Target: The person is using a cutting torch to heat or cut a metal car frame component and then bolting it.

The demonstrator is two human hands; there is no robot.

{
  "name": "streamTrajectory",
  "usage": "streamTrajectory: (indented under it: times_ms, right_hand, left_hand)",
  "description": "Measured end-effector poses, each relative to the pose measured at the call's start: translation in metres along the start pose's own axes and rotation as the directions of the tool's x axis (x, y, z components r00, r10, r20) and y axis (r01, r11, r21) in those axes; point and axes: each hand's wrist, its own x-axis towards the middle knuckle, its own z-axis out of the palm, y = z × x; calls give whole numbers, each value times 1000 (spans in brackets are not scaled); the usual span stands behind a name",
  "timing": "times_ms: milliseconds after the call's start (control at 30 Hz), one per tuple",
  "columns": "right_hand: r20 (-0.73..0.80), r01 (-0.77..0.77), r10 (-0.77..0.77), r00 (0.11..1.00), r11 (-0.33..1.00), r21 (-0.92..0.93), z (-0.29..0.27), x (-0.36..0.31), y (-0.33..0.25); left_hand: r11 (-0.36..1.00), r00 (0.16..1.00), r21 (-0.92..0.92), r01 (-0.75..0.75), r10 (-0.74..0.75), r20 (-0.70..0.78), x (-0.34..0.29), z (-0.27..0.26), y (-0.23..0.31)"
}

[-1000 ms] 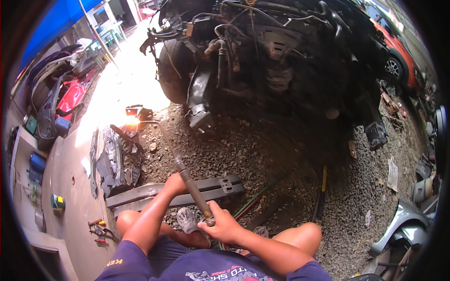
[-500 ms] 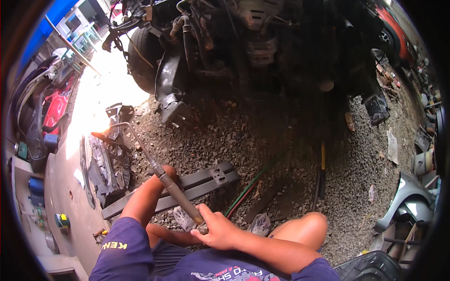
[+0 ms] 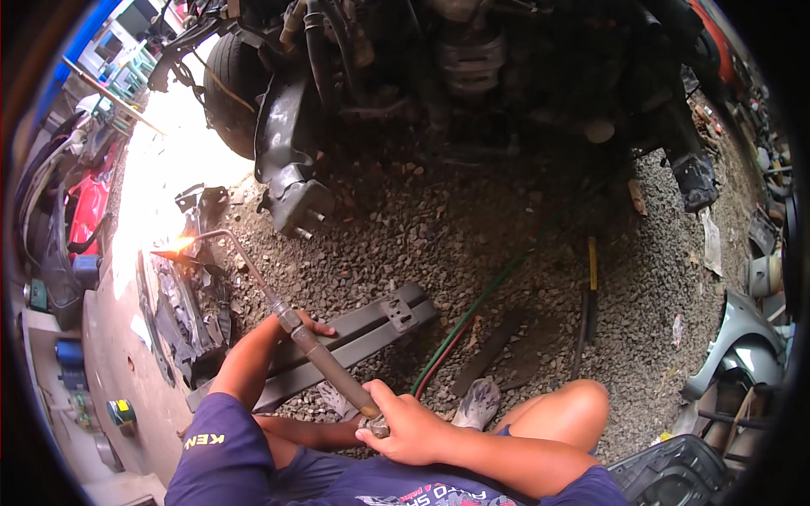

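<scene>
My right hand (image 3: 409, 428) is closed around the rear end of a gas torch (image 3: 325, 363). The torch slants up to the left, and its thin bent tip ends in a bright orange flame (image 3: 180, 244). That flame is above dark scrap metal pieces (image 3: 181, 312) lying on the ground. Partly hidden behind the torch, my left hand (image 3: 317, 327) lies on a long grey metal bar (image 3: 363, 344), one finger stretched out along it. A slotted plate (image 3: 398, 313) sits at the bar's right end.
Ahead stands a stripped vehicle front with a wheel (image 3: 229, 84) and a bent metal rail (image 3: 285, 139). Green and red hoses (image 3: 483, 295) cross the gravel. A yellow-and-black handle (image 3: 592, 266) lies to the right, near a silver fender (image 3: 736, 346). My shoe (image 3: 477, 403) rests in front.
The view has shifted slightly. The torch tip has dipped a little toward the scrap, and the orange flame shows more clearly. A finger of my left hand now shows on the bar.
</scene>
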Motion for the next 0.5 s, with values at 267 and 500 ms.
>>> streamTrajectory:
  times_ms: [267,500]
  right_hand:
    - [-73,-14,11,997,999,-34,-3,17,13]
    - [-81,16,-19,997,999,-31,2,29,10]
  left_hand:
    - [954,968,-181,-239,249,38,-45,-18,28]
    - [942,986,-307,-137,98,-137,54,-82,-102]
